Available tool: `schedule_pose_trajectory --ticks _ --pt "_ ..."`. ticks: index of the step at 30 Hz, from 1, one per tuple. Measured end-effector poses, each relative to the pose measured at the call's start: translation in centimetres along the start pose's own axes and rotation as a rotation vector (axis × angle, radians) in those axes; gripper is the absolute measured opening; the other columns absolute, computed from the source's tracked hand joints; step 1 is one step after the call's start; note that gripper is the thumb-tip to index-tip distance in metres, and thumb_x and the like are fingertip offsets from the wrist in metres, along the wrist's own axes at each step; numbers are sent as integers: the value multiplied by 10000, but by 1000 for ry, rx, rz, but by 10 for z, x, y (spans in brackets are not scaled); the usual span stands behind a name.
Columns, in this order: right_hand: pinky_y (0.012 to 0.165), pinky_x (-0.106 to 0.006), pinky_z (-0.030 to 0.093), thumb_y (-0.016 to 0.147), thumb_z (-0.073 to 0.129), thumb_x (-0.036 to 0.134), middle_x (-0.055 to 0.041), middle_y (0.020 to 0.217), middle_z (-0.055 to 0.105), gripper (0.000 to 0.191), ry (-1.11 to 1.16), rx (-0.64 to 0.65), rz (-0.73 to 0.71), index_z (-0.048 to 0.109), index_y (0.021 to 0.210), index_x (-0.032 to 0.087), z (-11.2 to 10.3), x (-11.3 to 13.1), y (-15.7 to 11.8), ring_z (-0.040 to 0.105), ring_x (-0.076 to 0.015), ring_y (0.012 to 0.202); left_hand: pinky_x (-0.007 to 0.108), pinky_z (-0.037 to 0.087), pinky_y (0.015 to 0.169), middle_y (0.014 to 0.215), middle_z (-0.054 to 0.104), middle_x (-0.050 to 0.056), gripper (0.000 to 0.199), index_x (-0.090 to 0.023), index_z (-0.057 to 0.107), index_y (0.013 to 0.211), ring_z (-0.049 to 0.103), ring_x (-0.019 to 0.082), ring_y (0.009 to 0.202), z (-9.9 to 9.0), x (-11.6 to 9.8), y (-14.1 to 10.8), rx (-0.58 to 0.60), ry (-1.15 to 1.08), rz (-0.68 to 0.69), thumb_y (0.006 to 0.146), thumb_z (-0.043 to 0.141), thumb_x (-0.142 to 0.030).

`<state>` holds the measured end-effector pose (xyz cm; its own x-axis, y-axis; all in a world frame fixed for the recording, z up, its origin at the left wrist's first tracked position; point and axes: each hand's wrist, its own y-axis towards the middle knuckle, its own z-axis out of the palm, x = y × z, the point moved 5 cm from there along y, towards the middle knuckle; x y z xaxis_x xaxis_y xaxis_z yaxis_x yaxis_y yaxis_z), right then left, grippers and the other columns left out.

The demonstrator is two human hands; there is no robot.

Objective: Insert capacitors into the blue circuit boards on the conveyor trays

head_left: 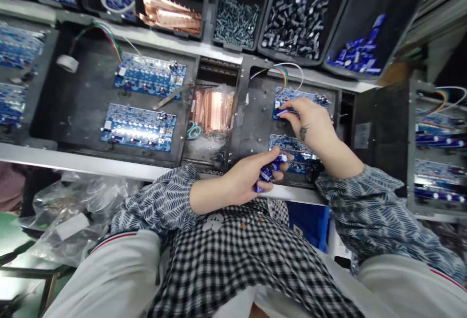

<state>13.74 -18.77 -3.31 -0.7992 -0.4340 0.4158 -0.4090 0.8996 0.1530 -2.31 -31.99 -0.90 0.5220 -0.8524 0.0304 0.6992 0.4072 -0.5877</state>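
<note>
My left hand [251, 172] is closed around several blue cylindrical capacitors [269, 171], palm turned up, just in front of the lower circuit board [292, 150]. Between the thumb and fingertips of my right hand [306, 118] is one blue capacitor [280, 112], at the left part of the upper circuit board [279, 98]. Whether its leads touch the board I cannot tell. Both blue boards lie in a dark tray [251, 128], partly covered by my hands. Rainbow-coloured wires [283, 76] rise from the upper board.
Bins along the back hold blue capacitors [359, 53], dark capacitors [297, 11], screws [237, 21] and copper strips [170, 11]. To the left lie two more boards [138, 126] in a tray. Teal-handled scissors [193, 130] rest beside bagged copper bars [213, 106]. Capacitor-fitted boards [440, 140] stand at right.
</note>
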Motion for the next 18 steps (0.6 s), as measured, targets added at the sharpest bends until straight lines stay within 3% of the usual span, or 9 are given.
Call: schedule_pose_trajectory --ticks 5,11,14,16,18 --pt "971 -490 528 951 602 284 -87 1096 737 172 -31 34 -32 726 1061 239 -2 4 2 682 -291 1043 86 255 352 801 572 47 260 -78 708 1014 519 43 547 3 -4 2 71 -45 -25 1050 458 -140" --pt "1043 -552 483 963 558 292 -87 1126 743 187 -37 126 -133 738 1009 268 1 12 6 656 -312 1134 79 215 367 800 574 29 169 -131 602 870 491 33 548 6 -9 1 -10 -11 67 1029 547 -152" --pt "1071 -551 471 965 560 301 -100 1203 732 208 17 71 -116 726 1081 253 -11 29 -2 642 -308 1189 77 211 379 802 543 6 177 -143 574 868 464 24 542 6 -10 3 -13 15 149 1028 596 -217" --pt "1004 -498 525 955 595 331 -114 1213 722 239 102 -7 -68 704 1140 228 -27 46 -17 663 -286 1134 74 222 393 812 534 -3 163 -149 580 890 464 22 552 5 -9 5 -27 54 218 1029 602 -231" --pt "812 -395 579 946 623 368 -84 1042 739 246 230 -30 -21 691 1123 211 -41 62 -34 696 -227 903 74 234 408 820 531 -7 131 -151 601 911 477 25 577 6 -8 8 -44 118 292 1019 617 -224"
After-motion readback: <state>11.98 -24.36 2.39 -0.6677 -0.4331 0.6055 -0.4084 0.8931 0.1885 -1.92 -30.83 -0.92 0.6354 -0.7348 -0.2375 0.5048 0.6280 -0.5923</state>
